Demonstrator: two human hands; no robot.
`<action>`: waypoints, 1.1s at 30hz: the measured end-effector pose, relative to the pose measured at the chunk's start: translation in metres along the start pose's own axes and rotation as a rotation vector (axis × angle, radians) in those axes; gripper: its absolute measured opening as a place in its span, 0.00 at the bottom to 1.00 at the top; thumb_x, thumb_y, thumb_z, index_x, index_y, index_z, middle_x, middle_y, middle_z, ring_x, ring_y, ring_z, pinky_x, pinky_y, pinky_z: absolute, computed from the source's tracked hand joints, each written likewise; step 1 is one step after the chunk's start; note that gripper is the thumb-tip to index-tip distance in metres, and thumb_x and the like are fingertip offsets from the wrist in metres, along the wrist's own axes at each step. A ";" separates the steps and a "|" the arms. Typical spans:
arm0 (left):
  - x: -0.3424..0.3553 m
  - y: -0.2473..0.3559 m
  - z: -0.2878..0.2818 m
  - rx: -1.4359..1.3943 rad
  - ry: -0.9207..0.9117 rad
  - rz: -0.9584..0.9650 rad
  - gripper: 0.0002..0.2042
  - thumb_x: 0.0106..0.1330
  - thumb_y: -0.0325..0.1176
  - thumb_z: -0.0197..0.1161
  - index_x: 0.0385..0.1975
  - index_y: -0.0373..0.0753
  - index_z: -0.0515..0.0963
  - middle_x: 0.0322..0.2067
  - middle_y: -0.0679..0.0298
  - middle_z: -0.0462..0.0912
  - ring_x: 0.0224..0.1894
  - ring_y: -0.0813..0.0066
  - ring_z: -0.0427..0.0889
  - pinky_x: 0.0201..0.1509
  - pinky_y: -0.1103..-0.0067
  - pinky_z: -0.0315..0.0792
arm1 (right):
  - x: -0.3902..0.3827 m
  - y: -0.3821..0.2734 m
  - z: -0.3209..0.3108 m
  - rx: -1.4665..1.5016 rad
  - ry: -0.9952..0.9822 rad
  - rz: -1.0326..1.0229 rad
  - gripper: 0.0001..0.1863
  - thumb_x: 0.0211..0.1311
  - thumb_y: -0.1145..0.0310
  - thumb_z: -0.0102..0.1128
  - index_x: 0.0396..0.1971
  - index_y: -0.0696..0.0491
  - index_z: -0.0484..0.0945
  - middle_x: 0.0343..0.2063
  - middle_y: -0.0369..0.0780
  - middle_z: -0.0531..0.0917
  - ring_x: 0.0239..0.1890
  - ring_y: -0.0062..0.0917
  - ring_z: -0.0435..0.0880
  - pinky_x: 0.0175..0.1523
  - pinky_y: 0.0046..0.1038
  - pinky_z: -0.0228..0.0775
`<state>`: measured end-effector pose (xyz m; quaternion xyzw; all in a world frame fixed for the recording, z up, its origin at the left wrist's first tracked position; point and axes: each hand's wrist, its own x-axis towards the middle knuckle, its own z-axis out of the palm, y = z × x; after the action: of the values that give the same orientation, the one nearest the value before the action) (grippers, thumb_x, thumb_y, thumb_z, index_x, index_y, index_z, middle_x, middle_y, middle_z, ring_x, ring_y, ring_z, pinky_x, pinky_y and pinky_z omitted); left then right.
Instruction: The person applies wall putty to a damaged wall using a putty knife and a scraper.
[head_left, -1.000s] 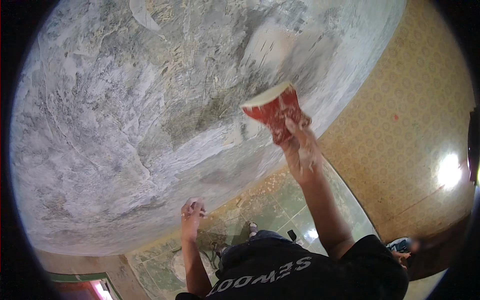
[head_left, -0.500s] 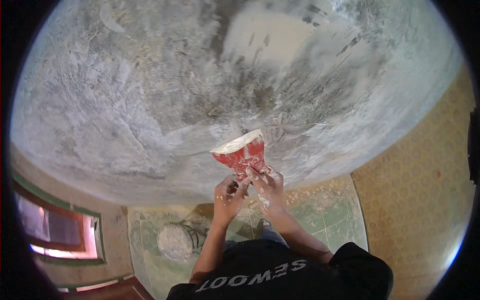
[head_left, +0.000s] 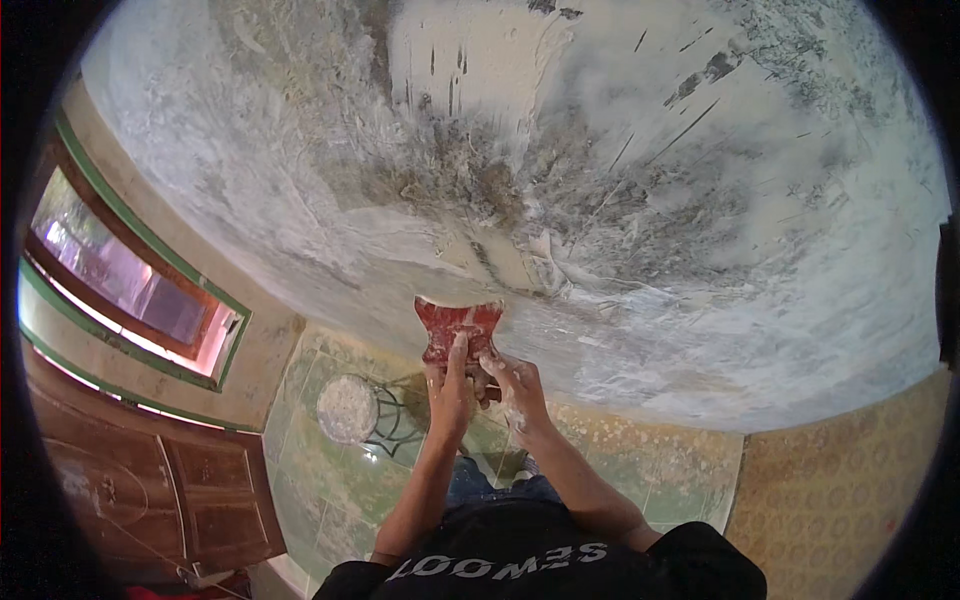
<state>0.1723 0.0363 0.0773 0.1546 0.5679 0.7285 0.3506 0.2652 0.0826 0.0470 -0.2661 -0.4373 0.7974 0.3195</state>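
Observation:
A red putty spreader [head_left: 470, 318] with a flared, concave-sided blade is held upright in front of me, its top edge lined with a thin strip of pale putty and its face smeared white. My left hand [head_left: 450, 398] grips its lower left, with one finger laid up along the face. At the lower right, my right hand [head_left: 522, 398] pinches it; some of its fingers curl out of sight below. White smears cover the right hand. Just beyond the blade rises a wall [head_left: 600, 230] with patchy grey and cream putty; blade and wall seem apart.
A round stool [head_left: 347, 409] with a crusted top and thin dark legs stands on the green tiled floor [head_left: 312, 480], lower left. Farther left are a green-and-brown framed window [head_left: 125, 265] and a wooden door [head_left: 215, 500]. A tan patterned wall [head_left: 840, 500] stands at right.
The spreader has come slightly left and lower in view, and its edge is more level. The thick putty band along it is now thin. My left finger lies on its face. The view has turned left.

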 end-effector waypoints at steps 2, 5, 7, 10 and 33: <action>0.014 -0.006 -0.004 -0.092 -0.035 -0.101 0.15 0.72 0.43 0.54 0.31 0.37 0.76 0.20 0.68 0.77 0.17 0.82 0.70 0.15 0.80 0.61 | 0.004 -0.008 0.004 0.055 -0.027 0.070 0.20 0.72 0.55 0.52 0.45 0.58 0.78 0.24 0.36 0.80 0.26 0.18 0.79 0.29 0.21 0.69; 0.037 -0.006 -0.003 -0.007 0.027 -0.003 0.15 0.71 0.43 0.54 0.29 0.37 0.77 0.19 0.67 0.77 0.18 0.80 0.73 0.19 0.80 0.65 | -0.009 -0.021 -0.002 0.041 -0.081 0.057 0.22 0.73 0.54 0.50 0.51 0.58 0.75 0.27 0.37 0.81 0.27 0.17 0.80 0.30 0.19 0.70; 0.051 -0.001 0.003 0.027 0.018 0.035 0.15 0.70 0.43 0.54 0.29 0.37 0.78 0.20 0.66 0.78 0.20 0.78 0.75 0.21 0.79 0.66 | -0.019 -0.020 -0.028 -0.019 -0.096 0.058 0.22 0.73 0.55 0.50 0.54 0.58 0.73 0.29 0.38 0.81 0.27 0.17 0.80 0.30 0.19 0.71; 0.071 0.014 0.018 0.072 -0.087 -0.023 0.15 0.70 0.43 0.54 0.32 0.37 0.78 0.20 0.65 0.79 0.24 0.75 0.80 0.25 0.78 0.69 | -0.039 -0.015 -0.070 -0.104 -0.084 0.072 0.23 0.73 0.55 0.50 0.56 0.58 0.72 0.31 0.39 0.82 0.27 0.18 0.80 0.30 0.19 0.72; 0.084 0.007 -0.022 0.324 -0.131 -0.050 0.18 0.68 0.49 0.50 0.44 0.40 0.75 0.33 0.63 0.83 0.33 0.74 0.81 0.32 0.75 0.72 | -0.083 -0.012 -0.184 -0.264 0.228 0.015 0.24 0.69 0.55 0.56 0.56 0.56 0.72 0.32 0.38 0.82 0.29 0.18 0.81 0.29 0.18 0.70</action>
<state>0.0967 0.0773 0.0621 0.2419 0.6575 0.6069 0.3753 0.4523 0.1230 -0.0179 -0.3975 -0.4972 0.7001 0.3233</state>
